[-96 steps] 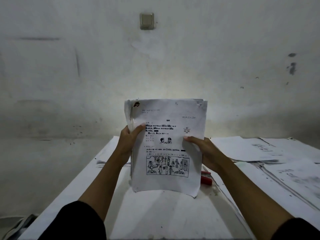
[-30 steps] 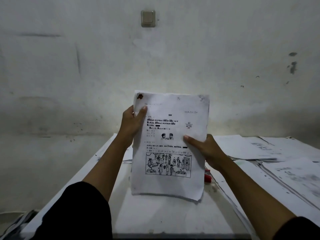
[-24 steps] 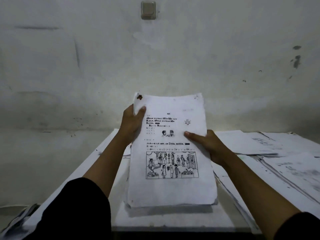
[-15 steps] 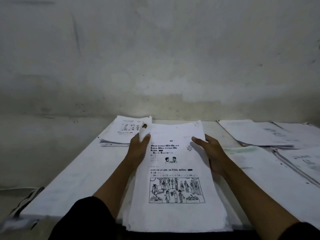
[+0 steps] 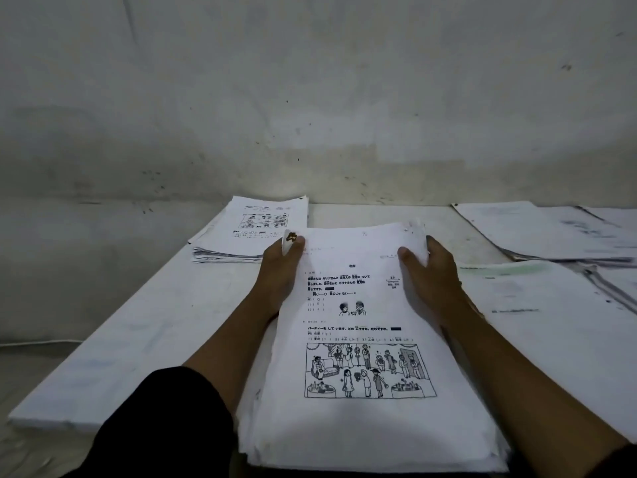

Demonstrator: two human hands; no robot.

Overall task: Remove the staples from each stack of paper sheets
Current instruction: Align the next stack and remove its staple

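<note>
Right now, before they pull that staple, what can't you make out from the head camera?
- Staple at the stack corner: only a rusty blotch, too small to read.
- Left hand fingers: hidden under the stack.
- Staple remover: none visible.
- Right papers: print blurred, cut off by the frame edge.
- Right hand: fingertips behind the stack's edge.

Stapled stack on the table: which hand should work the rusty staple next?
Probably left: the left hand already pinches the stapled stack beside the rusty staple. The right hand holds the opposite corner.
</note>
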